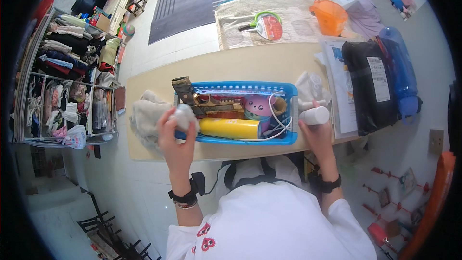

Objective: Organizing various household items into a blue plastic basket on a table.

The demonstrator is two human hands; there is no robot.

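Note:
My left hand [177,133] grips a small whitish, fuzzy-looking item [183,117], blurred, at the left end of a blue plastic basket [234,141]. In my right hand [319,135] is a white bottle [314,115] with a white cap, held just beyond the basket's right end. The basket holds a gold-and-black toy gun [216,103], a yellow cylindrical can [231,128], a pink-purple container with an animal face [257,106], a tan ring-shaped roll [279,105] and a white cable [276,115]. The gun's grip sticks out over the left rim.
A grey cloth [144,115] lies left of the basket on the table [223,61]; a white cloth [310,85] lies right. Farther right are a black parcel [366,86] and a blue water bottle [399,68]. Rackets [269,27] and an orange bucket [329,18] sit beyond the table.

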